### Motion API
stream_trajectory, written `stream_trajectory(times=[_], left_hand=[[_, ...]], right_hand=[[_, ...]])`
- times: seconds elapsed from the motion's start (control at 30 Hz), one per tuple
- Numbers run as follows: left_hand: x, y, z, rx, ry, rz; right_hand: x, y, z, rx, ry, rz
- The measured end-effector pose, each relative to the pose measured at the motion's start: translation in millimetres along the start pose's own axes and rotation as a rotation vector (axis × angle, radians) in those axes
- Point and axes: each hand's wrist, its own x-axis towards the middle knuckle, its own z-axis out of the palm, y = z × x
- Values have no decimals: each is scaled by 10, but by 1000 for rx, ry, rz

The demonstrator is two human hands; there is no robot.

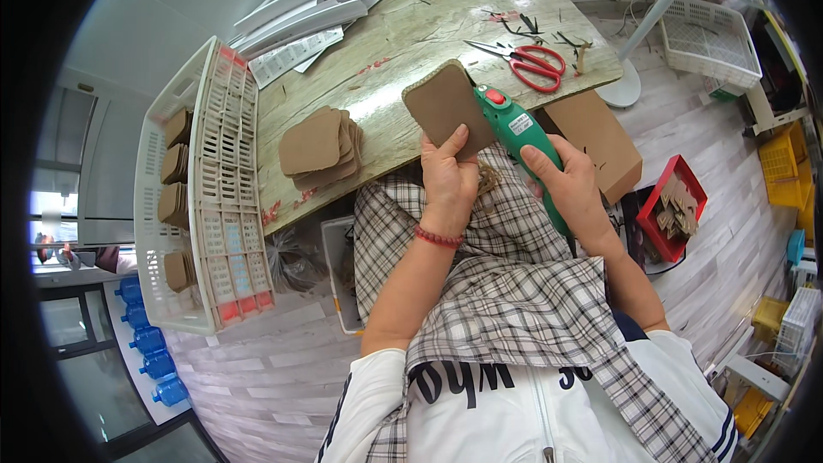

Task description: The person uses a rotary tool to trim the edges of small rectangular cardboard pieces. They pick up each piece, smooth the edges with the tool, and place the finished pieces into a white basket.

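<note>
My left hand (pixel 451 176) grips the lower part of a flat brown piece (pixel 439 103) with rounded corners, thumb on top; its material could be thick felt or board. Wrapped in my right hand (pixel 569 189) is a green handheld electric cutter (pixel 519 127) with a red button. The cutter's head meets the right edge of the brown piece, just off the table's front edge. Left of my hands, a pile of similar brown pieces (pixel 313 144) lies on the table (pixel 386 103). Red-handled scissors (pixel 533 66) rest beyond the cutter, blades parted.
A white plastic crate (pixel 206 197) holding several brown stacks stands at the table's left end. Papers (pixel 309 17) lie at the back. Dark scraps (pixel 523 26) are scattered by the scissors. On the right are a cardboard box (pixel 600 141), a red tray (pixel 651 206) of offcuts and a fan stand (pixel 658 9).
</note>
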Motion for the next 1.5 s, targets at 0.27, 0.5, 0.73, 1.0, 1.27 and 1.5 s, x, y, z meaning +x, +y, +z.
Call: stream_trajectory(times=[0.27, 0.5, 0.73, 1.0, 1.27, 1.5], left_hand=[[-114, 69, -163, 115, -30, -44], [-56, 504, -384, 430, -152, -102], [-90, 850, -471, 705, -225, -274], [-226, 853, -534, 755, -193, -461], [-301, 867, -575, 790, -205, -553], [-255, 1148, -498, 1076, -241, -402]], right_hand=[[71, 61, -96, 4, -31, 3], [-23, 114, -357, -82, -144, 77], [-131, 170, -505, -195, -271, 98], [-186, 293, -376, -214, -269, 89], [-103, 257, -273, -151, -323, 128], [-58, 157, -411, -124, -429, 236]])
